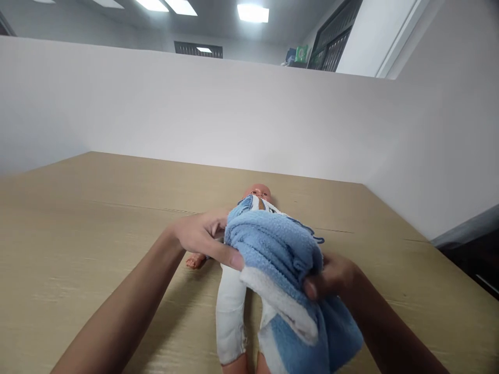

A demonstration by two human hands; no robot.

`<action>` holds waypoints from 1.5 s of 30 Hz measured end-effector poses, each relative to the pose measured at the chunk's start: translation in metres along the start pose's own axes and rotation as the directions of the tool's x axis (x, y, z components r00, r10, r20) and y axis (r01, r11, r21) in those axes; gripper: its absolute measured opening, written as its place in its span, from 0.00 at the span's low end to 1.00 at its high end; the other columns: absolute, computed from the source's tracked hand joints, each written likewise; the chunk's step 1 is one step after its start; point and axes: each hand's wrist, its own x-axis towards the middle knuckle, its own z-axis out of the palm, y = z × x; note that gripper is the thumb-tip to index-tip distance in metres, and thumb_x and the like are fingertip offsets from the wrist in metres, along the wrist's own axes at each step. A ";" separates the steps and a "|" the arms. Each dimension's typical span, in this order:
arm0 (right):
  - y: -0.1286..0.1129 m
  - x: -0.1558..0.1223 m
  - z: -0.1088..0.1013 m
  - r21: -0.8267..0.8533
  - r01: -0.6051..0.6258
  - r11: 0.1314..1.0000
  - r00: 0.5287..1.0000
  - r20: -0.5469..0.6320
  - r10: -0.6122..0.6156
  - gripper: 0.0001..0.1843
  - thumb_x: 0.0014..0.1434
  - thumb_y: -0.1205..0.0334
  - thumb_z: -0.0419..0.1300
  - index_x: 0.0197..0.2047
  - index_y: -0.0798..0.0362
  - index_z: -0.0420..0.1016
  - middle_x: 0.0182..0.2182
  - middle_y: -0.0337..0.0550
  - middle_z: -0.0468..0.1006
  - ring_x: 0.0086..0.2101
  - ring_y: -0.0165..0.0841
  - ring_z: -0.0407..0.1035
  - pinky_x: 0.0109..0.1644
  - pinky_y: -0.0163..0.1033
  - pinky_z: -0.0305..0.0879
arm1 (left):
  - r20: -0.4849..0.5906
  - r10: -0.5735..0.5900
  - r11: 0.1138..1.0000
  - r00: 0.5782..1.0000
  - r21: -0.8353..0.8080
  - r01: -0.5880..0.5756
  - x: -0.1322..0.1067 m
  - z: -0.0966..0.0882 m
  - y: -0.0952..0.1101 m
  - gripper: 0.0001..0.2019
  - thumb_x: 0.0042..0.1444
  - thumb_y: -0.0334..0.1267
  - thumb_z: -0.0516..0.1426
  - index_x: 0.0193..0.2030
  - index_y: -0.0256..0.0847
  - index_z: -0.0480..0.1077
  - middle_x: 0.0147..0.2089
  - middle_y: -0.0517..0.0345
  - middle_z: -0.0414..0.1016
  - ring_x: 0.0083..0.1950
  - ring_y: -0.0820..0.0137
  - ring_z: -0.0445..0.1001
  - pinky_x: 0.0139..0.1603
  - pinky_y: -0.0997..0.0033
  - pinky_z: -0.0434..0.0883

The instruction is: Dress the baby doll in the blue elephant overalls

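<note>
A baby doll (259, 191) lies on its back on the wooden table, head away from me. White cloth trousers (231, 317) cover its legs, and one small doll hand (195, 261) sticks out on the left. Bunched over its torso is a blue and white terry cloth garment (273, 244), its lower part hanging over the doll's leg on the right. My left hand (210, 241) grips the garment's left edge, thumb on top and the other fingers hidden beneath. On the right side, my right hand (331, 278) pinches the folded fabric, its fingers partly behind the cloth.
The wooden table (117, 208) reaches back to a low white partition wall (218, 114). A dark object (475, 254) stands beyond the table's right edge. Past the partition are ceiling lights (253, 13) and a green package (301, 53).
</note>
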 end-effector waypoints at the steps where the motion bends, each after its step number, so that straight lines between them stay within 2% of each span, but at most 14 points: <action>1: 0.002 0.001 -0.004 -0.002 0.000 1.000 0.995 0.099 0.001 0.47 0.41 0.43 0.84 0.61 0.54 0.81 0.51 0.54 0.87 0.60 0.54 0.78 0.64 0.52 0.74 | 0.015 0.020 1.000 1.000 -0.016 -0.020 0.000 0.001 0.000 0.13 0.56 0.46 0.72 0.37 0.42 0.76 0.26 0.61 0.74 0.30 0.69 0.74 0.46 0.68 0.80; 3: 0.007 0.001 -0.013 -0.014 0.037 0.999 0.982 0.186 -0.034 0.52 0.34 0.45 0.86 0.62 0.53 0.80 0.51 0.53 0.87 0.61 0.53 0.77 0.63 0.49 0.74 | 0.036 0.049 0.997 0.998 -0.056 -0.047 0.002 0.007 0.002 0.11 0.58 0.43 0.70 0.36 0.42 0.75 0.28 0.60 0.74 0.31 0.70 0.73 0.40 0.73 0.77; 6: 0.012 -0.001 -0.016 -0.033 0.143 0.989 0.990 0.017 -0.142 0.51 0.37 0.42 0.84 0.62 0.54 0.80 0.50 0.55 0.87 0.59 0.52 0.78 0.63 0.50 0.74 | -0.044 0.020 0.996 0.999 -0.086 -0.024 0.006 0.022 0.008 0.12 0.58 0.41 0.71 0.32 0.41 0.73 0.27 0.63 0.70 0.30 0.73 0.69 0.32 0.76 0.71; 8: 0.012 -0.005 -0.008 -0.030 0.182 0.983 0.968 -0.172 -0.185 0.47 0.44 0.42 0.81 0.63 0.54 0.79 0.50 0.55 0.87 0.56 0.51 0.80 0.62 0.52 0.75 | -0.136 -0.045 0.996 0.990 -0.089 0.033 0.006 0.037 0.011 0.11 0.56 0.41 0.72 0.39 0.40 0.76 0.33 0.61 0.76 0.36 0.72 0.74 0.38 0.76 0.74; 11: 0.007 -0.013 0.019 -0.005 0.152 0.988 0.908 -0.395 -0.142 0.38 0.53 0.47 0.77 0.64 0.53 0.78 0.51 0.53 0.86 0.52 0.48 0.81 0.61 0.53 0.76 | -0.286 -0.141 0.988 0.948 -0.104 0.116 -0.004 0.067 0.010 0.22 0.56 0.43 0.72 0.55 0.41 0.79 0.51 0.55 0.83 0.53 0.63 0.79 0.58 0.67 0.77; 15: -0.002 -0.028 0.072 -0.156 0.009 0.988 0.892 -0.445 -0.078 0.29 0.58 0.50 0.72 0.59 0.53 0.80 0.49 0.50 0.86 0.48 0.46 0.80 0.56 0.51 0.77 | -0.579 -0.218 0.976 0.786 -0.120 0.183 -0.032 0.123 -0.007 0.21 0.54 0.45 0.72 0.52 0.38 0.80 0.53 0.50 0.83 0.54 0.57 0.80 0.58 0.61 0.77; 19: -0.001 -0.038 0.119 -0.425 -0.164 0.890 0.892 -0.448 -0.050 0.10 0.59 0.63 0.64 0.44 0.52 0.83 0.40 0.45 0.86 0.43 0.43 0.79 0.52 0.47 0.75 | -0.729 -0.282 0.956 0.624 -0.161 0.245 -0.062 0.184 -0.039 0.18 0.59 0.50 0.68 0.47 0.38 0.80 0.46 0.50 0.84 0.48 0.55 0.81 0.50 0.61 0.79; 21: 0.008 -0.038 0.134 -0.515 -0.217 0.829 0.874 -0.481 -0.070 0.08 0.57 0.66 0.62 0.40 0.52 0.82 0.39 0.45 0.86 0.42 0.43 0.80 0.52 0.46 0.74 | -0.796 -0.309 0.944 0.520 -0.190 0.270 -0.072 0.208 -0.055 0.21 0.60 0.53 0.66 0.52 0.40 0.80 0.49 0.48 0.85 0.51 0.51 0.81 0.54 0.57 0.79; 24: 0.032 -0.035 0.145 -0.597 -0.301 0.743 0.845 -0.528 -0.082 0.11 0.57 0.66 0.62 0.43 0.51 0.81 0.42 0.47 0.86 0.45 0.45 0.80 0.54 0.47 0.72 | -0.837 -0.312 0.938 0.450 -0.196 0.285 -0.079 0.228 -0.072 0.26 0.62 0.55 0.64 0.62 0.44 0.76 0.59 0.48 0.82 0.63 0.49 0.77 0.64 0.54 0.76; 28: 0.064 -0.028 0.147 -0.630 -0.397 0.668 0.791 -0.603 -0.098 0.15 0.57 0.66 0.61 0.48 0.51 0.80 0.45 0.49 0.85 0.48 0.48 0.79 0.57 0.50 0.71 | -0.850 -0.306 0.919 0.428 -0.145 0.367 -0.079 0.233 -0.087 0.25 0.69 0.54 0.57 0.67 0.44 0.71 0.64 0.48 0.79 0.64 0.53 0.78 0.65 0.57 0.74; 34: 0.080 -0.014 0.133 -0.692 -0.283 0.664 0.803 -0.550 -0.231 0.23 0.52 0.70 0.62 0.52 0.51 0.79 0.52 0.50 0.83 0.54 0.47 0.77 0.61 0.49 0.70 | -0.863 -0.252 0.892 0.438 -0.031 0.451 -0.073 0.214 -0.106 0.24 0.70 0.51 0.54 0.67 0.43 0.68 0.58 0.48 0.81 0.56 0.53 0.79 0.58 0.56 0.74; 40: 0.077 0.002 0.108 -0.706 -0.299 0.642 0.815 -0.539 -0.214 0.11 0.54 0.69 0.62 0.41 0.51 0.78 0.40 0.45 0.85 0.41 0.42 0.79 0.48 0.43 0.69 | -0.894 -0.136 0.859 0.426 0.108 0.501 -0.063 0.185 -0.115 0.21 0.72 0.51 0.52 0.63 0.41 0.69 0.53 0.48 0.81 0.53 0.54 0.78 0.55 0.57 0.71; 42: 0.069 0.003 0.103 -0.701 -0.294 0.650 0.834 -0.521 -0.184 0.07 0.55 0.68 0.63 0.38 0.51 0.77 0.38 0.43 0.85 0.38 0.40 0.78 0.45 0.41 0.68 | -0.885 -0.157 0.843 0.438 0.111 0.526 -0.065 0.183 -0.111 0.21 0.72 0.51 0.52 0.63 0.41 0.69 0.53 0.47 0.81 0.53 0.53 0.78 0.55 0.56 0.70; 45: 0.053 -0.002 0.102 -0.674 -0.225 0.704 0.912 -0.401 -0.093 0.03 0.58 0.67 0.62 0.36 0.50 0.76 0.36 0.40 0.86 0.34 0.36 0.77 0.41 0.38 0.66 | -0.842 -0.250 0.840 0.477 0.057 0.540 -0.073 0.189 -0.097 0.23 0.71 0.53 0.52 0.65 0.42 0.68 0.54 0.46 0.82 0.55 0.50 0.79 0.56 0.56 0.71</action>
